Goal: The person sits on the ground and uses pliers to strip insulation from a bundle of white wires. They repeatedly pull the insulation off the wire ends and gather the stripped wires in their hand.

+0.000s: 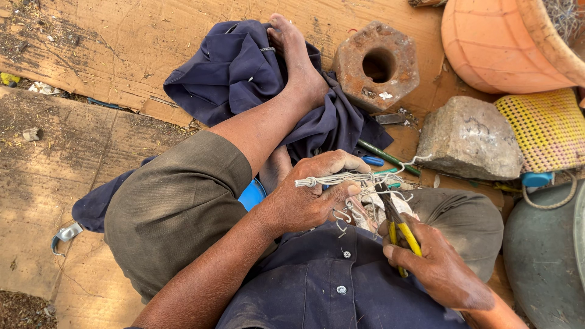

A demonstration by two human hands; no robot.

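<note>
Left hand (308, 198) is clamped tight on a bundle of wire (341, 180), fingers curled over the top, thumb underneath, and the pale strands poke out past the knuckles to the left. Right hand (436, 262) has its fist wrapped round the yellow handles of the pliers (397, 228), and the dark nose points up into the tangle of loops just right of the left hand. Whether the nose actually bites a strand I cannot tell; the loops hide it. One loose wire end curls away to the far right, toward the stone (469, 139).

All of this sits right over the lap, near the centre of the view, above a dark blue shirt (332, 286) with buttons. The olive-trousered knee (177, 204) rises to the left, and the bare foot (298, 58) stretches far out onto a heap of navy cloth (234, 70).

Beyond the cloth, far centre, stands a reddish block (376, 64) with a round hole through it. Right of that, the grey stone, and farther right an orange pot (493, 45) tipped on its side. A yellow woven mat (548, 128) lies beside the stone, with a grey tub (545, 256) near right. Cardboard (116, 45) covers the ground on the left, and a small metal clip (64, 234) lies there, near the knee.
</note>
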